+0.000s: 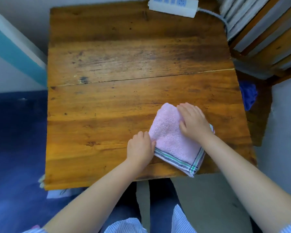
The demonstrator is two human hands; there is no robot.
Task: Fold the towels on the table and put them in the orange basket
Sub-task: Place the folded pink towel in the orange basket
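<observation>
Towel (173, 142), pink, lies folded small near the table (107, 81) front edge. Left hand (139, 147) fingers curl at its left edge; right hand (193, 121) fingers press flat on top. 1 towel visible; basket unseen, placing remains.

A home room: worn wooden table (124, 64), power strip (173, 5), slatted chair (267, 39).
</observation>
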